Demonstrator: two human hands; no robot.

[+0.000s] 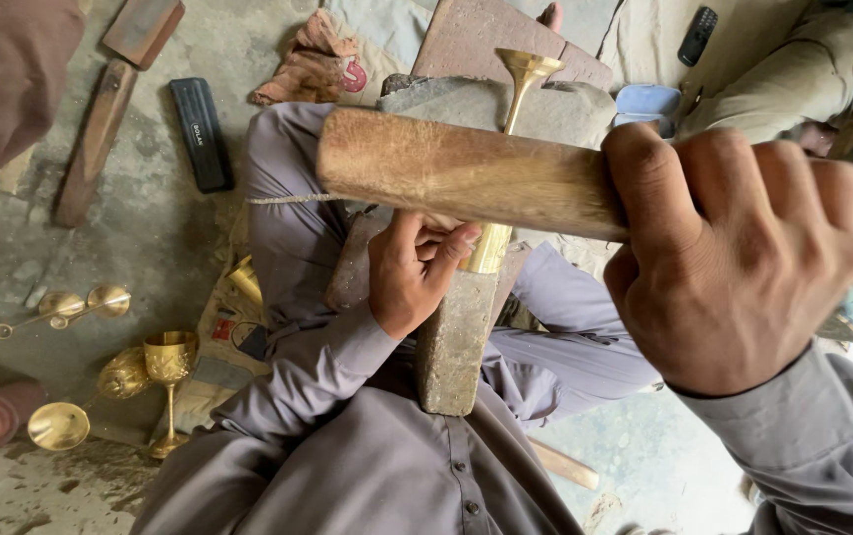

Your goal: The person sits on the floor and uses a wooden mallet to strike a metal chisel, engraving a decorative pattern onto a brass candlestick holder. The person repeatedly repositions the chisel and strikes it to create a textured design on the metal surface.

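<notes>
Wooden mallet (466,173) is being gripped tight by the right hand (734,263); the left hand (412,272) fingers are pinching a brass goblet (506,149).

we wear a loose grey-lilac tunic (387,476) with long sleeves, and trousers (293,228) of the same cloth. a buttoned strip with small dark buttons runs down the chest. both hands are bare: the left hand (412,272) and the right hand (734,263) carry no rings or gloves. each cuff is plain and stitched.
</notes>
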